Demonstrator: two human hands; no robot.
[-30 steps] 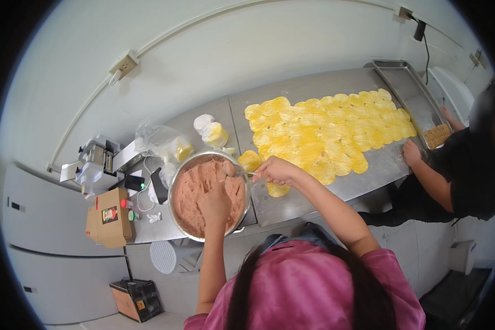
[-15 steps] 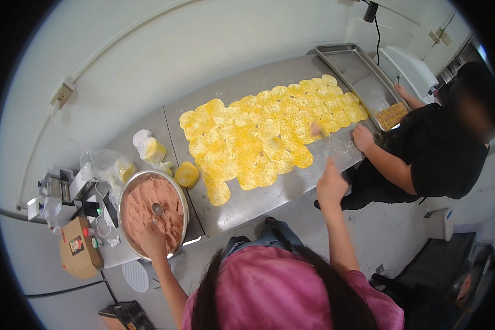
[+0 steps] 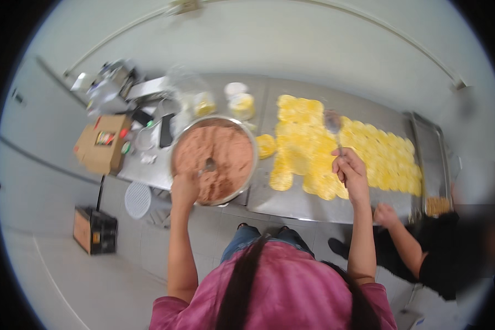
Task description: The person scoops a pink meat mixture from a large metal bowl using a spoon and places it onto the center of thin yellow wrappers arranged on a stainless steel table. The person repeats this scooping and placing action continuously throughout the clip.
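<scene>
My left hand [image 3: 184,188] grips a metal spoon [image 3: 209,165] whose head rests in pink minced filling [image 3: 225,151] in a large steel bowl [image 3: 252,168]. My right hand [image 3: 350,168] is closed on a second spoon [image 3: 332,121], its head raised over overlapping yellow round wrappers [image 3: 378,159] spread across the steel table [image 3: 269,209]. A small separate stack of yellow rounds [image 3: 266,145] sits just right of the bowl, near the spread wrappers.
A co-worker in black [image 3: 440,253] stands at the right, one hand at the table edge beside a tray [image 3: 430,148] holding small pieces. Left of the bowl are cardboard boxes [image 3: 100,146], a machine [image 3: 110,82], plastic bags and wrapped bundles. A stool [image 3: 138,201] sits below.
My right hand has left the bowl and now lifts a spoon over the wrappers. My left hand stays at the bowl. The camera view has shifted.
</scene>
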